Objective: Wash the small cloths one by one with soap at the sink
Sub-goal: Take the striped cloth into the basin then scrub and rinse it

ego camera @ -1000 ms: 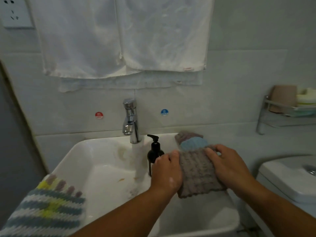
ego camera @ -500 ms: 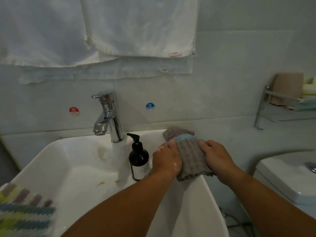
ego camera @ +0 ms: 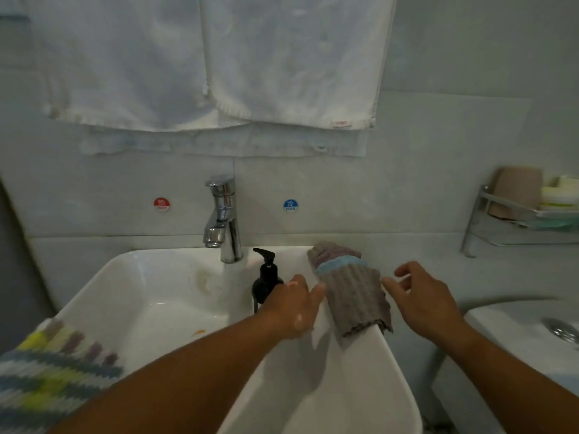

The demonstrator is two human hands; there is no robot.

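Head view: left hand (ego camera: 291, 308), right hand (ego camera: 423, 299) flank grey cloth (ego camera: 354, 296), both slack, empty; soap bottle (ego camera: 266, 277) beside.

Light: dim, cool, flat
Shadow: soft patch across the sink (ego camera: 344, 402) rim
Blur: left hand (ego camera: 294, 305) and right hand (ego camera: 423, 302) slightly smeared
Edges: bowed, soft

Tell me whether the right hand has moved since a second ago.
Yes. The right hand has slid rightward off the grey ribbed cloth draped over the white sink's right rim, fingers now open.
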